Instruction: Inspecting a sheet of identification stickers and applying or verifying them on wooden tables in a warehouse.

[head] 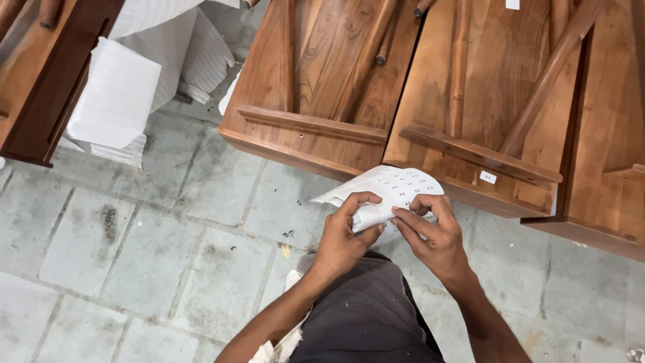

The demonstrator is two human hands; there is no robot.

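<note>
One sticker sheet [390,191], white with rows of small dark marks, is held low in the middle of the view, above a grey stone floor [154,269] and just in front of the furniture. Both hands are on it. The left hand [346,232] curls its fingers over the sheet's near edge and grips it, thumb underneath. The right hand [430,232] pinches at the same edge with thumb and forefinger, its fingertips just beside those of the left. The sheet bends upward and away from the hands.

Behind it lie wooden furniture pieces turned underside up. Two brown panels [322,101] sit side by side with their edges touching; a third [611,134] shows at the right and a fourth, darker one [40,74] at the upper left, so four in all can be counted. Rails and legs cross the undersides. One small white label [488,177] is stuck on the rail of the second panel, and another white tag [512,4] shows at the top edge.

White foam wrap [117,94] lies in loose sheets between the dark piece and the panels; their number cannot be told. Dark mesh shorts [363,316] fill the bottom centre.
</note>
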